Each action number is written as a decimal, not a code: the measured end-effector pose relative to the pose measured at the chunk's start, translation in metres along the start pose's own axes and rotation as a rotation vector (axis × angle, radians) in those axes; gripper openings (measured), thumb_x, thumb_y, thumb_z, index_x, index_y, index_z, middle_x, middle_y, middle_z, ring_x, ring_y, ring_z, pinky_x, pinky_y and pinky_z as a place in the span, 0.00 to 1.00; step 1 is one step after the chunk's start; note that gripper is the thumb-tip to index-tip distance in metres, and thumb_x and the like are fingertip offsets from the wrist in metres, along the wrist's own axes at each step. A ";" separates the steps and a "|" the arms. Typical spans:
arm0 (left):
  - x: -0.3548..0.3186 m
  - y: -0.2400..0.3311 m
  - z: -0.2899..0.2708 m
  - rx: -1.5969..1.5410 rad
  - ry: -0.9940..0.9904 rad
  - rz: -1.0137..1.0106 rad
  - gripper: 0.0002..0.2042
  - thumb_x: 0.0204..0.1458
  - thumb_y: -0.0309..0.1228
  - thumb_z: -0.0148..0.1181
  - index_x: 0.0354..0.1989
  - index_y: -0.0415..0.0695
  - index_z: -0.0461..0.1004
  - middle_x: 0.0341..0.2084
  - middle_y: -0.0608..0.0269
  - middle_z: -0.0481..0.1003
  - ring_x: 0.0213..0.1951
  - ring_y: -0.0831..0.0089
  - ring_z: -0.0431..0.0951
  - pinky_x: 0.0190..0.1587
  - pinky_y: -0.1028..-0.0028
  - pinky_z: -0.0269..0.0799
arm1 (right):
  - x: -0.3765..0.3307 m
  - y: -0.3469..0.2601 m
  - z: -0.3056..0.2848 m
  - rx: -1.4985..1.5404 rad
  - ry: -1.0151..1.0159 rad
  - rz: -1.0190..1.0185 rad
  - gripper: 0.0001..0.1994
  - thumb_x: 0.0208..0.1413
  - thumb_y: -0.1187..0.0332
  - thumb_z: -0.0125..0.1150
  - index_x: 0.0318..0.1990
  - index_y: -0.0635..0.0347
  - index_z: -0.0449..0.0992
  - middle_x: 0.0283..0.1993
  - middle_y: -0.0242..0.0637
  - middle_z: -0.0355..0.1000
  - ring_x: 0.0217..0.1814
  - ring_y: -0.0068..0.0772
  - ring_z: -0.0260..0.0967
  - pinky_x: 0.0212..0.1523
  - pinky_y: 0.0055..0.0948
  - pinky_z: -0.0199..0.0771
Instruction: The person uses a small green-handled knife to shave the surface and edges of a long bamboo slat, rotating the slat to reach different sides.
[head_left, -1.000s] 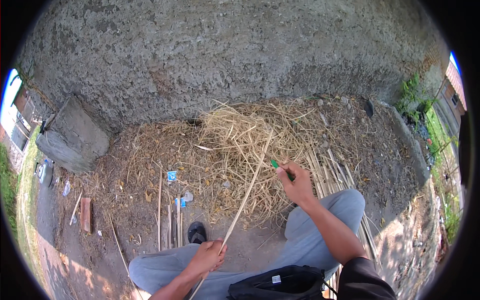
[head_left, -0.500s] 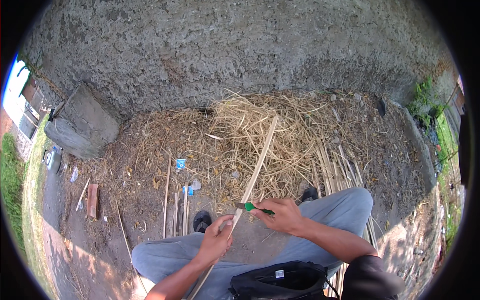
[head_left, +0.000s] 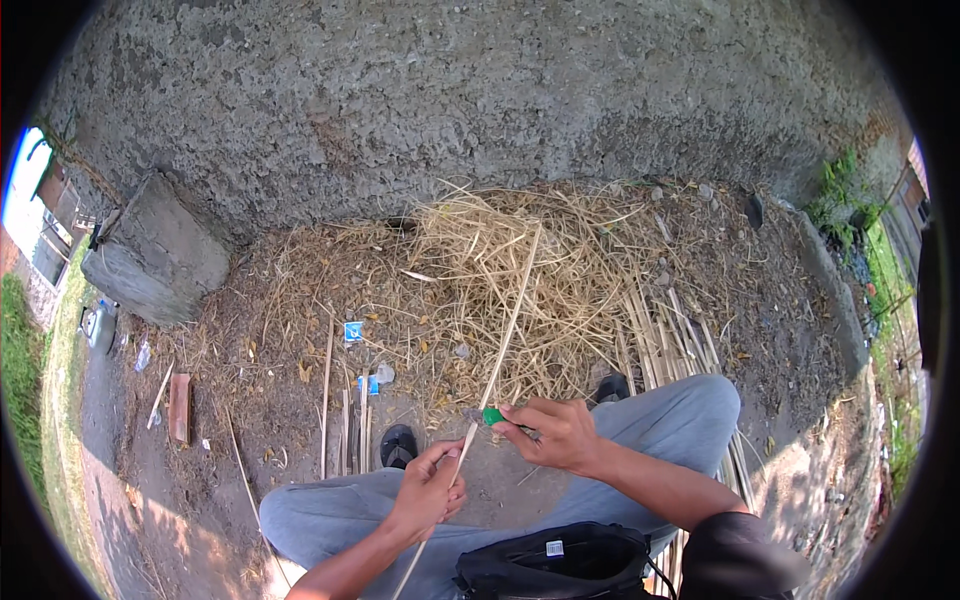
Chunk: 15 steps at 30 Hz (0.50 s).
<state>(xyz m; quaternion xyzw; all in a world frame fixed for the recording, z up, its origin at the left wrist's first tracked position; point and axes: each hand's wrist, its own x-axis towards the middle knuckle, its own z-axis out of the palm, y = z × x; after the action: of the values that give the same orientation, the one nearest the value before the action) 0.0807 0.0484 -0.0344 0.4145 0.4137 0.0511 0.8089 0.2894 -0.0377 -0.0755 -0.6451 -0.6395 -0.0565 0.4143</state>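
My left hand [head_left: 428, 492] is closed around a long, pale bamboo strip [head_left: 517, 305]. The strip slants from my lap up and away, its far end over a heap of curled shavings [head_left: 470, 235]. Gripped in my right hand [head_left: 556, 436] is a knife with a green handle [head_left: 492, 415]. Its short, dark blade is at the strip, just beyond my left fingers; the blade is too small to show exactly how it touches.
Split strips [head_left: 660, 340] lie beside my right knee, with a few more [head_left: 345, 430] on the left. A black bag [head_left: 550, 565] rests in my lap. Ahead stands a rough wall [head_left: 450, 100], with a concrete block [head_left: 165, 250] at left and a reddish brick piece [head_left: 180, 408] nearer.
The bamboo strip has turned and now shows a narrower side. My right hand and the knife have shifted slightly left and down. Both hands keep their holds.
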 end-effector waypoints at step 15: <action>-0.008 -0.004 0.011 0.127 0.002 0.028 0.11 0.69 0.34 0.38 0.54 0.50 0.65 0.13 0.69 0.56 0.11 0.84 0.51 0.12 0.79 0.47 | 0.033 0.050 -0.016 -0.123 0.109 0.380 0.10 0.52 0.57 0.68 0.34 0.52 0.82 0.25 0.33 0.77 0.16 0.35 0.71 0.14 0.33 0.66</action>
<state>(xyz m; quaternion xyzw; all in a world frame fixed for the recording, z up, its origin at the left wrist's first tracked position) 0.0823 0.0354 -0.0285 0.4709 0.4111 0.0364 0.7797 0.3459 -0.0136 -0.0689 -0.7741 -0.4783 -0.0512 0.4115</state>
